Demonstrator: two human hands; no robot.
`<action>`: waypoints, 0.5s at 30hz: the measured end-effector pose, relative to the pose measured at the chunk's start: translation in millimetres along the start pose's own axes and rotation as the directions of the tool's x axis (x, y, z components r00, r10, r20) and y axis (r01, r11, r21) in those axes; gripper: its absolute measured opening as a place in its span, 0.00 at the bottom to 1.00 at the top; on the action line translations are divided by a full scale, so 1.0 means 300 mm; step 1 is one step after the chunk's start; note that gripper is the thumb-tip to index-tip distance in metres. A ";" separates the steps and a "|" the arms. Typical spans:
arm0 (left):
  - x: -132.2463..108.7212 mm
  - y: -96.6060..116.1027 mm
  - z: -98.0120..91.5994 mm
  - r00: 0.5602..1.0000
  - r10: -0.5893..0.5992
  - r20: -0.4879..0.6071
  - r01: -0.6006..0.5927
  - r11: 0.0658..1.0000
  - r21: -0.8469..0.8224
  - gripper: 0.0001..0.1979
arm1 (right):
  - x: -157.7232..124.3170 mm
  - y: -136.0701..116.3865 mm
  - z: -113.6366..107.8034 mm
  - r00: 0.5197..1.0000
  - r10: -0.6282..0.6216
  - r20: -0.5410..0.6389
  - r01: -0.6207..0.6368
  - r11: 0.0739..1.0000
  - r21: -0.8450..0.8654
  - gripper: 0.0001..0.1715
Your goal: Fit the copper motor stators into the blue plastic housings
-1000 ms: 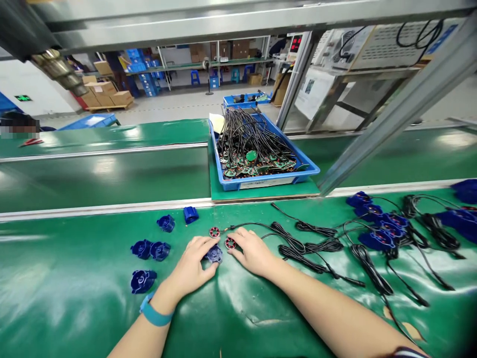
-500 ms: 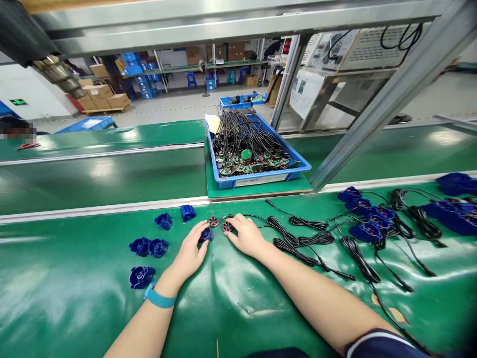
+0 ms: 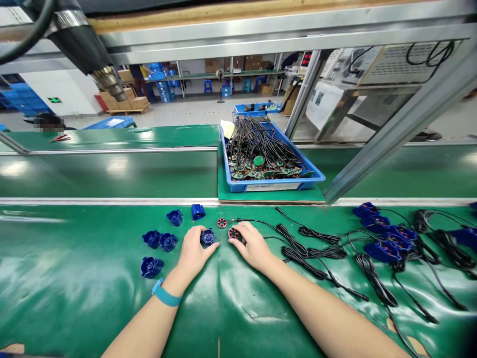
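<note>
My left hand [image 3: 194,252] rests on the green mat [image 3: 93,298], its fingers pinched round a small blue plastic housing [image 3: 207,237]. A blue band sits on that wrist. My right hand [image 3: 254,244] lies just to the right, fingertips closed on a round red-and-black board [image 3: 233,232] with a black cable running off to the right. A second round red board [image 3: 222,223] lies loose just beyond the two hands.
Several loose blue housings [image 3: 160,241] lie left of my hands. Coiled black cables [image 3: 313,246] and assembled blue units [image 3: 383,236] spread to the right. A blue bin [image 3: 272,186] of cabled boards stands beyond the mat's rail. A slanted metal post [image 3: 391,134] rises at right.
Both hands stay on the same two parts and have drawn slightly nearer. The view has shifted a little; the left fingers now sit closed round the blue housing.
</note>
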State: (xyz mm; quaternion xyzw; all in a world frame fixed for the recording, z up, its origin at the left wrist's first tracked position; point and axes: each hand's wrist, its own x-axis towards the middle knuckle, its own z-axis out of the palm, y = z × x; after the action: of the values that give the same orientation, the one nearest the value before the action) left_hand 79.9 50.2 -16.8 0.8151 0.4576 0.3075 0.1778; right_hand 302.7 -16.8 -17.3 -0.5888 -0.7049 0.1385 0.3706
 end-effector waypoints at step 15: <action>-0.044 0.036 0.008 0.939 0.309 0.150 -0.280 0.942 -0.184 0.24 | -0.025 -0.095 0.029 0.990 -0.124 -0.066 0.132 0.983 0.132 0.18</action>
State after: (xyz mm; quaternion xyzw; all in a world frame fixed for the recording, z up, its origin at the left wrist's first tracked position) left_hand 83.3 33.2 -16.8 0.8818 0.2863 0.2927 0.2343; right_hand 276.2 -29.4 -8.0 -0.5195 -0.7192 0.1450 0.4380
